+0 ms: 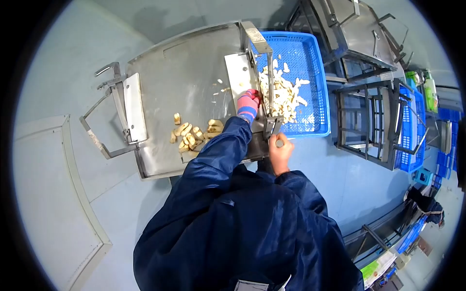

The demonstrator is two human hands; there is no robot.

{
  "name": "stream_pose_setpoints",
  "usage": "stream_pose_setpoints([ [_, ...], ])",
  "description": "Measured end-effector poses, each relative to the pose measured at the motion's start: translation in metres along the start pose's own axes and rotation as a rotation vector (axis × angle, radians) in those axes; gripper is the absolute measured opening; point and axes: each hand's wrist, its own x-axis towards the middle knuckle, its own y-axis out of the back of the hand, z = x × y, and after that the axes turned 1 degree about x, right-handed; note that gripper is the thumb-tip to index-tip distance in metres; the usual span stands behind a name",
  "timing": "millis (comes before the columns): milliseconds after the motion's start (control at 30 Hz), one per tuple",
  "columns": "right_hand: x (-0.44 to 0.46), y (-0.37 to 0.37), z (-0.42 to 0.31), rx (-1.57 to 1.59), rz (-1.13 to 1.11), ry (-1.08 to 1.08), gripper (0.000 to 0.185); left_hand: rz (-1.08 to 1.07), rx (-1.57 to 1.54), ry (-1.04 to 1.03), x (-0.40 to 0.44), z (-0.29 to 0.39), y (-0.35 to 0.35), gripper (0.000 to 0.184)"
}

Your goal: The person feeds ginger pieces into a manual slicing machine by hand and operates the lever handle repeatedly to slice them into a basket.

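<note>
My left hand (249, 103), in a pink and blue striped glove, is closed at the white board (239, 72) beside the metal cutting frame (258, 41); what its fingers hold is hidden. Bare, my right hand (280, 153) is wrapped round a handle (279, 143) at the near end of the frame. Pale brown, finger-sized pieces (193, 136) lie in a pile on the steel table (189, 72), left of my left forearm. Many cut, whitish slices (286, 97) lie in the blue basket (318, 97) just right of the frame.
A second cutting frame with a white board (135, 107) is fixed at the table's left edge. Metal stands (366, 121) and another blue basket (412, 131) are at the right. A steel-topped table (361, 36) stands at the upper right. A white panel (48, 194) is at the left.
</note>
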Motion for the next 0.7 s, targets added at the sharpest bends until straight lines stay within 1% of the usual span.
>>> stream_pose_setpoints([
  [67,-0.007,-0.007,0.023,0.018,-0.013,0.004,0.026,-0.032,-0.038,0.126,-0.010,0.032,0.008,0.025],
  [133,-0.006,-0.006,0.015,0.040,-0.029,-0.006,0.026,-0.059,-0.074,0.225,-0.019,0.056,0.014,0.025],
  [167,-0.004,-0.004,0.013,-0.012,0.021,0.070,0.026,-0.003,0.006,0.068,-0.005,0.016,0.003,0.024],
  [267,0.009,0.006,-0.021,-0.035,0.004,0.010,0.025,-0.016,0.140,0.012,0.001,0.005,0.001,0.024],
  [300,0.006,0.005,-0.017,-0.026,0.000,-0.001,0.024,0.008,0.093,-0.012,0.000,0.002,-0.001,0.023],
  [367,-0.005,-0.006,0.020,-0.023,-0.015,0.020,0.024,0.000,-0.010,0.104,-0.012,0.035,0.005,0.021],
  [400,-0.007,-0.008,0.022,-0.020,-0.021,0.029,0.024,-0.006,-0.059,0.162,-0.016,0.044,0.006,0.021],
  [433,-0.008,-0.008,0.026,-0.009,-0.020,0.030,0.024,0.006,-0.020,0.112,-0.012,0.034,0.003,0.019],
  [500,-0.009,-0.007,0.023,0.007,0.005,0.042,0.025,-0.046,-0.256,0.261,-0.002,0.030,0.003,0.018],
  [533,-0.006,-0.005,0.019,0.015,0.024,0.051,0.026,-0.075,-0.373,0.330,-0.002,0.044,0.007,0.018],
  [567,-0.006,-0.003,0.017,0.010,-0.010,-0.011,0.027,-0.096,-0.450,0.376,-0.002,0.057,0.014,0.018],
  [600,-0.005,-0.002,0.018,-0.013,-0.008,-0.016,0.027,-0.164,-0.565,0.347,-0.006,0.073,0.025,0.018],
  [667,-0.007,-0.004,0.022,-0.055,-0.024,-0.034,0.027,-0.389,-0.590,0.304,-0.024,0.130,0.054,0.019],
  [700,-0.007,-0.004,0.023,-0.034,-0.024,-0.031,0.026,-0.462,-0.468,0.252,-0.028,0.155,0.071,0.019],
])
